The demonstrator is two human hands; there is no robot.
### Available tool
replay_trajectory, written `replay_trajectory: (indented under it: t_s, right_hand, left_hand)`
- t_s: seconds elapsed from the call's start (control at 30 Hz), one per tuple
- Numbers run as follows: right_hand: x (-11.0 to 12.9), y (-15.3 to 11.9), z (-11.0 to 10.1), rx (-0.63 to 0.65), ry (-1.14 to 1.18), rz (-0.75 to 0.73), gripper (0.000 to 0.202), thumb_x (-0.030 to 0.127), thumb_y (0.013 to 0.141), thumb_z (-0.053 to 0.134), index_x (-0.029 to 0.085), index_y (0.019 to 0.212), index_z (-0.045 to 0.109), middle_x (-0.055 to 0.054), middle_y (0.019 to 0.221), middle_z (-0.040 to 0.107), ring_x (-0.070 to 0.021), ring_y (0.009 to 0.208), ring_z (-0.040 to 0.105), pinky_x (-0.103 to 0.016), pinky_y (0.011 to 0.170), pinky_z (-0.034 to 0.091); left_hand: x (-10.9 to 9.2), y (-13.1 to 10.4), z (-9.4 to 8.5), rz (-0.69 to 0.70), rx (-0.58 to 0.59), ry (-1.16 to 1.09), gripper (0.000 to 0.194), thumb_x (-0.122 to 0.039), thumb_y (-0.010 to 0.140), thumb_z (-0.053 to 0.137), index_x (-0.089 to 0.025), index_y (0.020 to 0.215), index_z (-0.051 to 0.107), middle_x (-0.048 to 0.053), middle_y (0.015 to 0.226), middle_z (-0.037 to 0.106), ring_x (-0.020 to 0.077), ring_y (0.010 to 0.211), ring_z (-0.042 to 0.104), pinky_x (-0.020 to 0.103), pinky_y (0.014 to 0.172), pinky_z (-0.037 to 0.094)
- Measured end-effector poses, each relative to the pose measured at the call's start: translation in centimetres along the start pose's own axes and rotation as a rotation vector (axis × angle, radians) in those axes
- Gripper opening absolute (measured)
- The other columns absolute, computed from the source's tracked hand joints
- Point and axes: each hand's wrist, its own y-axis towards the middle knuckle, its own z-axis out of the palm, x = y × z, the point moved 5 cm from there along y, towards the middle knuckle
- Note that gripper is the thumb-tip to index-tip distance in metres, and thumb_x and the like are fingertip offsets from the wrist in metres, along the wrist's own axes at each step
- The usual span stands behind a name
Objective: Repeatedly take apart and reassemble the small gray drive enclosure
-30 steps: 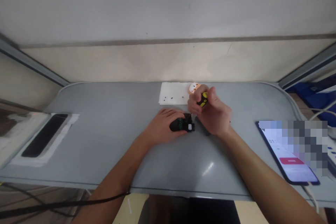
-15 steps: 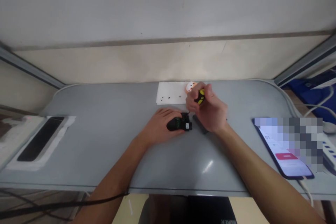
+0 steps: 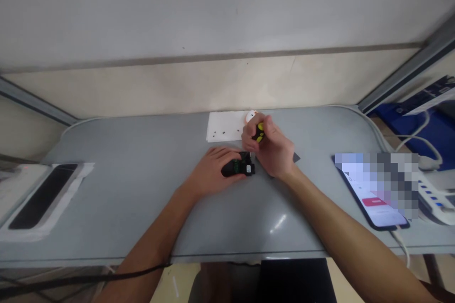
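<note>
My left hand [image 3: 209,173] is wrapped round a small black device [image 3: 236,165] with green marks and a white label, and holds it against the grey table. In my right hand [image 3: 272,147] is a screwdriver [image 3: 260,131] with a black and yellow handle, gripped upright above the device's right end. Its tip is too small to make out clearly. Beyond the hands lies a white paper [image 3: 223,125] bearing several tiny dark pieces. A round white and orange item [image 3: 250,116] sits at the paper's right side, partly behind my right hand. Under that hand a dark flat piece [image 3: 296,157] shows.
A lit phone [image 3: 369,194] with a cable lies on the right, beside a white power strip [image 3: 432,199]. To the left a black phone-like slab [image 3: 44,194] rests on white sheets. A wall stands behind the grey table [image 3: 135,151].
The whole view has shifted slightly, so the table things appear a little further left. Both hands keep their holds, with the screwdriver still over the device.
</note>
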Motion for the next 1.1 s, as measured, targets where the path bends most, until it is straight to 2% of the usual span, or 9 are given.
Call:
replay_trajectory:
  t_s: [0.2,0.7,1.1]
  right_hand:
    - [0.13,-0.05,0.09,0.017,-0.039,-0.010,0.044,0.063,0.101,0.054,0.025,0.079,0.054,0.004,0.060,0.037,-0.0142,0.055,0.030,-0.033,0.057,0.024]
    - [0.00,-0.21,-0.14,-0.059,-0.024,-0.012,0.045,0.063,0.098,0.060,0.024,0.077,0.054,0.003,0.061,0.037,-0.0139,0.056,0.032,-0.032,0.056,0.027]
    - [-0.01,-0.26,-0.04,-0.024,-0.041,-0.025,0.044,0.063,0.101,0.056,0.024,0.078,0.055,0.002,0.062,0.042,-0.0141,0.057,0.034,-0.032,0.057,0.030]
  left_hand:
    - [-0.13,-0.01,-0.07,-0.017,0.004,-0.006,0.035,-0.052,0.092,0.077,-0.029,0.119,0.071,0.004,0.135,0.074,0.0300,0.128,0.067,0.052,0.116,0.047]
    - [-0.27,-0.12,0.09,0.005,-0.019,0.018,0.034,-0.049,0.092,0.079,-0.028,0.118,0.071,0.004,0.136,0.074,0.0283,0.128,0.067,0.049,0.115,0.046]
    - [-0.34,-0.13,-0.15,0.026,-0.033,0.031,0.026,-0.046,0.092,0.078,-0.028,0.109,0.073,0.005,0.133,0.075,0.0277,0.125,0.069,0.050,0.115,0.048]
